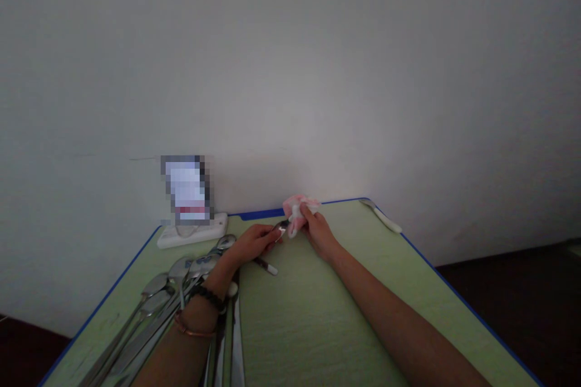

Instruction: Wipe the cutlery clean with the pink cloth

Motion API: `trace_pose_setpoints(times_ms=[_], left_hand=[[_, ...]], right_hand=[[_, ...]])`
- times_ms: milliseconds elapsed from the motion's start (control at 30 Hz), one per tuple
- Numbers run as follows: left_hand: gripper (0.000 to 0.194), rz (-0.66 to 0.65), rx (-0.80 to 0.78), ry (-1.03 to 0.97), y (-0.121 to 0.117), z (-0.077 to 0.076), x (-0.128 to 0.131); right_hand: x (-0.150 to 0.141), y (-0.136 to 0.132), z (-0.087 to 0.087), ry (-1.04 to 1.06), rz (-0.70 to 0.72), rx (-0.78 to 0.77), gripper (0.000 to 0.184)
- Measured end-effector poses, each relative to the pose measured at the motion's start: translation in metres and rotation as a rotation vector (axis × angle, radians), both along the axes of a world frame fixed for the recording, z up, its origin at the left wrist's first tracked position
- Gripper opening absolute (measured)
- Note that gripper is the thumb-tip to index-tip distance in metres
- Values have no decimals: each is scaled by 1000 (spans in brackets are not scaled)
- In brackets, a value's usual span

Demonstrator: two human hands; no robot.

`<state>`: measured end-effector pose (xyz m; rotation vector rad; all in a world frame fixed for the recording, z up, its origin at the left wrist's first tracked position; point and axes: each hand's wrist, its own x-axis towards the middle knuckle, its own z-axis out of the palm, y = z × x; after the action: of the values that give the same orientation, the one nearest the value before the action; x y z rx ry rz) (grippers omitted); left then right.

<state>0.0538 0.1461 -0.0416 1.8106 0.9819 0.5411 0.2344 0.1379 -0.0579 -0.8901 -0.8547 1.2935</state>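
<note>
Near the far edge of the table, my left hand point(254, 243) is closed on a shiny metal spoon point(282, 227); its bowl end shows past my fingers. My right hand point(319, 233) pinches a crumpled pink and white cloth point(297, 213), which lies right against the spoon's tip. Whether the cloth wraps the metal or only touches it, I cannot tell. Below my left hand a dark handle with a white end point(271, 269) sticks out; what it belongs to is hidden. Under and beside my left forearm lie several metal spoons and other long utensils point(157, 284), partly covered by the arm.
A white power strip point(193, 231) sits at the back left, with a phone point(187, 190) propped upright on it, its screen blurred. A white-handled fork or spoon point(385, 219) lies at the back right corner. The green table point(308, 326) has blue edging and meets a pale wall point(290, 72).
</note>
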Motion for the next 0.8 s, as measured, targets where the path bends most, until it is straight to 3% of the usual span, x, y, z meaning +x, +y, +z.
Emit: trace_pose_setpoints(times_ms=[200,600,700,800], left_hand=[[39,24,-22,-13,-2,1,2],[46,212,-60,-86,6,-10,3],[44,203,-79,-100,6,-10,3],[42,184,-83,-107,6,-9,3]], right_hand=[[0,3,9,258,-64,-137,29],[3,4,-3,67,-50,-11,27],[2,5,-3,101,-64,-22,29],[3,6,2,266,-105,-71,28]])
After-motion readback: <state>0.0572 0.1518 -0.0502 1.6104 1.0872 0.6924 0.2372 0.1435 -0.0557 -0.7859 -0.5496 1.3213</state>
